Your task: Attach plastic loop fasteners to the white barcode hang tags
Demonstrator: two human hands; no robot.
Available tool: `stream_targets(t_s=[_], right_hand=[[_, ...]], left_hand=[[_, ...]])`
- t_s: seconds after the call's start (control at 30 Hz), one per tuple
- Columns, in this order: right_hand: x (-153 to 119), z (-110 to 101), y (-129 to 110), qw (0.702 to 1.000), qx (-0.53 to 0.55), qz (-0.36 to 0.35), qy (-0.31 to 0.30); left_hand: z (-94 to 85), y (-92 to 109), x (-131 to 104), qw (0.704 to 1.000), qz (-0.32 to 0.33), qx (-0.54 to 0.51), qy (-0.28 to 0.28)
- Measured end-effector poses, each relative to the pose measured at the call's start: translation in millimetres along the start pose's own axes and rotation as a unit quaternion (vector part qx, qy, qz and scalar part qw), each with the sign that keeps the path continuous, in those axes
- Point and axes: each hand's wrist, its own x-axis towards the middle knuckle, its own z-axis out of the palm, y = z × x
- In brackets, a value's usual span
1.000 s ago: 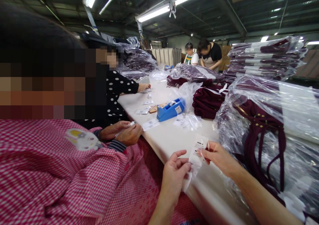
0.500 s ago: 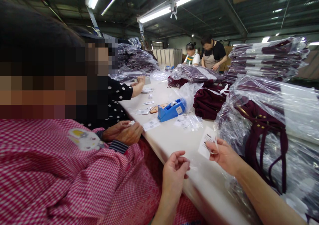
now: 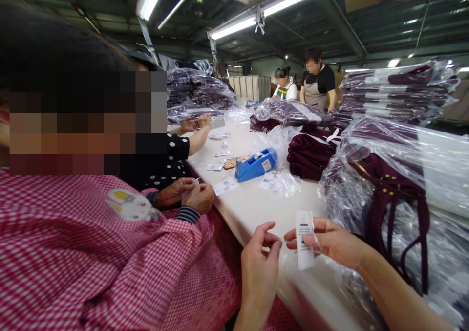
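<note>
My right hand (image 3: 335, 240) pinches a narrow white printed tag (image 3: 305, 255) between thumb and fingers, holding it upright above the table's near edge. A thin clear strip shows by the thumb. Just left of the tag, my left hand (image 3: 260, 260) is curled with thumb and forefinger together; whatever is between the tips is too small to make out. The two hands are close but apart. Beyond them, small clear plastic bags and white slips (image 3: 282, 183) lie on the white table (image 3: 252, 212), next to a blue tape dispenser (image 3: 256, 165).
Maroon garments in clear plastic (image 3: 388, 169) crowd the right side, with a stack (image 3: 395, 91) behind. At my left, a co-worker in a pink checked smock (image 3: 110, 257) handles something small. More white labels (image 3: 225, 185) lie along the left edge. Other people stand at the far end.
The tag in my right hand has turned more upright and come lower, nearer my left hand. My left hand stays curled. The view has shifted slightly.
</note>
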Motion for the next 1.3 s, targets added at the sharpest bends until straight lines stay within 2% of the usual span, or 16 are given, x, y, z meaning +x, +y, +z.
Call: stream_targets(t_s=[0.27, 0.47, 0.63, 0.8, 0.97, 1.13, 1.3], right_hand=[[-3.0, -1.2, -3.6, 0.990, 0.105, -0.082, 0.054], [-5.4, 0.6, -5.0, 1.000, 0.002, -0.018, 0.001], [-1.6, 2.7, -0.2, 0.998, -0.066, -0.008, -0.013], [-0.4, 0.9, 0.6, 1.000, -0.005, -0.024, 0.016], [-2.5, -0.3, -2.8, 0.999, 0.032, -0.016, 0.008], [-1.8, -1.4, -1.9, 0.999, 0.048, -0.005, 0.009], [-1.5, -1.5, 1.3, 0.998, 0.049, 0.023, -0.010]], left_hand=[[-3.5, -2.9, 1.0, 1.000, 0.002, 0.008, -0.002], [-4.7, -0.8, -0.8, 0.999, 0.036, 0.037, 0.009], [-2.3, 1.8, -3.5, 0.999, 0.043, 0.022, -0.021], [-1.5, -0.4, -1.9, 0.999, 0.033, -0.022, -0.021], [-2.6, -3.2, 0.3, 0.999, 0.034, -0.032, -0.008], [0.2, -2.3, 0.7, 0.991, -0.007, -0.136, -0.013], [3.0, 2.5, 2.6, 0.967, -0.068, -0.244, 0.020]])
